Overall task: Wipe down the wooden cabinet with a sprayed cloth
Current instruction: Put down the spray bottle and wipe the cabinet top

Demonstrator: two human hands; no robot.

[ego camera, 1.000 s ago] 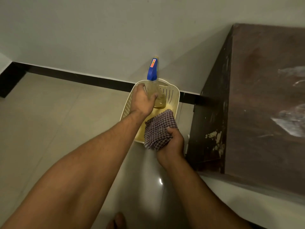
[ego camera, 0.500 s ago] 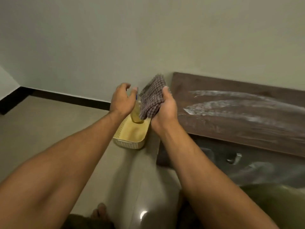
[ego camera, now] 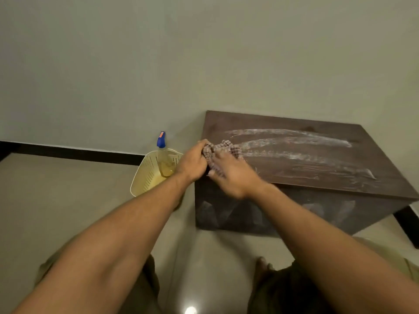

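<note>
A dark wooden cabinet (ego camera: 317,173) stands against the wall at the right, its top marked with pale dusty streaks. A checked cloth (ego camera: 223,150) lies bunched at the top's front left corner. My left hand (ego camera: 192,163) grips its left end. My right hand (ego camera: 233,175) presses on the cloth from the near side, fingers over it. A spray bottle (ego camera: 163,155) with a blue nozzle and yellowish liquid stands upright in a cream perforated basket (ego camera: 147,175) on the floor, left of the cabinet.
A plain wall with a black skirting strip (ego camera: 74,152) runs behind. The glossy tiled floor (ego camera: 56,211) spreads to the left. My knees and a bare foot (ego camera: 263,266) show at the bottom, close to the cabinet's front.
My left hand let go of the spray bottle, which stays in the basket. Both hands brought the cloth up and right onto the cabinet's top corner; the view swung to face the cabinet.
</note>
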